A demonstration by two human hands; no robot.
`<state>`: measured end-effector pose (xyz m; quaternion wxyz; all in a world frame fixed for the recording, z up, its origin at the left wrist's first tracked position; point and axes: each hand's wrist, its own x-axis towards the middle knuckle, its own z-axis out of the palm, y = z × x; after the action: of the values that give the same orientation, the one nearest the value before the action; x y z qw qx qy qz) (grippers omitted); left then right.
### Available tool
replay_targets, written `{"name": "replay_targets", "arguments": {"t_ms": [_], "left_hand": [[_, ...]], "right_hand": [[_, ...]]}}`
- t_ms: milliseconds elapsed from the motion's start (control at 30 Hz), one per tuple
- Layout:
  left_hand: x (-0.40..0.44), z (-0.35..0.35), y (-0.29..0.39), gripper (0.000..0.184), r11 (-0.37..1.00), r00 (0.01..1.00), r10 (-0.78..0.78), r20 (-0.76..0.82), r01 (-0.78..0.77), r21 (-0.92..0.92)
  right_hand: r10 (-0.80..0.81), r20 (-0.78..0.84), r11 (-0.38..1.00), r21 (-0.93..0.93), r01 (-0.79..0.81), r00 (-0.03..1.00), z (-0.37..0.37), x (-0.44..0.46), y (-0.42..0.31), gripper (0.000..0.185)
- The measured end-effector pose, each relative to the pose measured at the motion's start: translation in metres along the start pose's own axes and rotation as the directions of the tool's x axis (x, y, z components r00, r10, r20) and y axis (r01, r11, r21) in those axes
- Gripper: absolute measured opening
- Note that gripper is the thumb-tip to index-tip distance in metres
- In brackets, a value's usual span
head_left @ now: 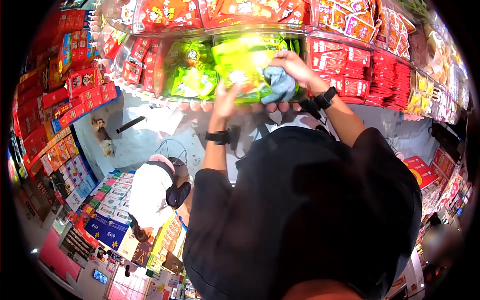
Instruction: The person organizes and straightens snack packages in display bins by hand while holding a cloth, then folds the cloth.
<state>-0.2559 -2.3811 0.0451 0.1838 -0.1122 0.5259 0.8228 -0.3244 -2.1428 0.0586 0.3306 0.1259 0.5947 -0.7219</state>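
My left hand (227, 100) grips a bright green snack packet (237, 65) by its lower left edge, above a clear shelf bin. Glare washes out the middle of the packet. My right hand (295, 67) is closed on a crumpled blue-grey cloth (280, 84) at the packet's right side. Whether these right fingers also touch the packet I cannot tell. More green packets (192, 77) lie in the bin just left of my hands. Dark bands circle both wrists.
Bins of red packets (342, 65) flank the green ones, with another row of snack bags (170, 12) behind. A person in white (152, 190) bends over boxed goods at the lower left. A cat (102, 136) is on the floor near stacked red boxes (82, 82).
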Motion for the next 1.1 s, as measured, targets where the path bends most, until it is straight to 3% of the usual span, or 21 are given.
{"name": "replay_targets", "arguments": {"t_ms": [67,100,200,233,267,300,333,367,400,433,500,533,567,600,733,767,867,900,1000,1033,1100], "left_hand": [[0.004,0.011,-0.008,0.037,1.000,1.000,-0.022,0.003,0.022,-0.002],[0.007,0.012,-0.012,0.038,0.999,1.000,-0.004,-0.005,0.004,0.040],[0.021,0.011,-0.015,0.043,0.987,0.999,0.024,0.027,-0.028,0.156],[0.026,0.009,-0.014,0.045,0.982,0.998,0.013,0.061,-0.024,0.189],[0.030,0.008,-0.013,0.048,0.975,0.996,0.001,0.095,-0.023,0.222],[0.031,0.010,-0.009,0.054,0.981,0.993,-0.040,0.109,0.019,0.193],[0.033,0.013,-0.006,0.054,0.968,0.993,0.022,0.114,-0.049,0.245],[0.035,0.017,-0.004,0.053,0.948,0.989,0.082,0.122,-0.115,0.297],[0.041,0.019,-0.002,0.053,0.919,0.980,0.146,0.135,-0.185,0.347],[0.049,0.015,-0.006,0.062,0.776,0.965,0.221,0.144,-0.263,0.574],[0.047,0.019,-0.009,0.075,0.852,0.989,0.095,0.114,-0.140,0.505],[0.050,0.023,-0.005,0.081,0.878,0.994,0.037,0.105,-0.083,0.471],[0.055,0.015,-0.015,0.095,0.875,0.961,0.175,0.213,-0.251,0.414],[0.057,0.008,-0.015,0.104,0.766,0.940,0.219,0.263,-0.332,0.550],[0.059,-0.013,-0.030,0.118,0.755,0.932,0.259,0.253,-0.359,0.549],[0.059,-0.014,-0.034,0.116,0.802,0.929,0.288,0.234,-0.368,0.471],[0.071,-0.026,-0.053,0.112,0.921,0.963,0.186,0.193,-0.239,0.306],[0.068,-0.025,-0.052,0.090,0.930,0.965,0.197,0.174,-0.240,0.280],[0.080,-0.031,-0.039,0.061,0.894,0.953,0.131,0.275,-0.233,0.382],[0.074,-0.024,-0.027,0.043,0.883,0.955,0.187,0.229,-0.265,0.386],[0.069,-0.007,0.001,0.049,0.824,0.934,0.269,0.234,-0.349,0.447]], "right_hand": [[0.107,0.046,0.953,0.282,-0.115,0.993,0.011,0.000,0.018,0.011],[0.088,0.029,0.960,0.266,-0.092,0.996,0.010,-0.001,0.023,0.017],[0.144,-0.058,0.889,0.446,-0.104,0.988,0.007,-0.005,0.033,0.022],[0.117,-0.061,0.896,0.436,-0.079,0.991,0.008,-0.007,0.032,0.040],[-0.055,-0.138,0.978,0.191,0.081,0.989,0.009,-0.009,0.032,0.048],[-0.236,-0.167,0.971,-0.074,0.226,0.957,0.022,-0.021,0.016,0.055],[-0.408,-0.147,0.878,-0.333,0.343,0.901,0.030,-0.028,0.009,0.063],[-0.600,-0.096,0.669,-0.604,0.433,0.794,0.025,-0.023,0.019,0.074],[-0.619,-0.118,0.619,-0.682,0.390,0.776,0.021,-0.012,0.032,0.078],[-0.576,-0.119,0.639,-0.682,0.355,0.809,0.020,-0.004,0.037,0.080],[-0.516,-0.055,0.634,-0.696,0.338,0.855,0.018,0.009,0.047,0.083],[-0.487,0.003,0.539,-0.786,0.303,0.874,0.017,0.010,0.054,0.085],[-0.524,0.037,0.550,-0.749,0.371,0.851,0.016,0.010,0.060,0.085],[-0.561,0.068,0.554,-0.709,0.436,0.825,0.020,0.007,0.058,0.086],[-0.531,0.063,0.661,-0.592,0.460,0.845,0.036,0.008,0.055,0.093],[-0.560,0.079,0.609,-0.636,0.475,0.824,0.042,0.010,0.051,0.090],[-0.506,0.037,0.676,-0.604,0.423,0.862,0.042,0.022,0.056,0.086],[-0.524,0.057,0.693,-0.551,0.465,0.850,0.044,0.021,0.053,0.083],[-0.575,0.060,0.689,-0.503,0.522,0.816,0.047,0.019,0.054,0.075],[-0.584,0.018,0.709,-0.477,0.520,0.812,0.050,0.015,0.052,0.071],[-0.575,-0.071,0.745,-0.457,0.486,0.815,0.052,0.013,0.045,0.065]]}}
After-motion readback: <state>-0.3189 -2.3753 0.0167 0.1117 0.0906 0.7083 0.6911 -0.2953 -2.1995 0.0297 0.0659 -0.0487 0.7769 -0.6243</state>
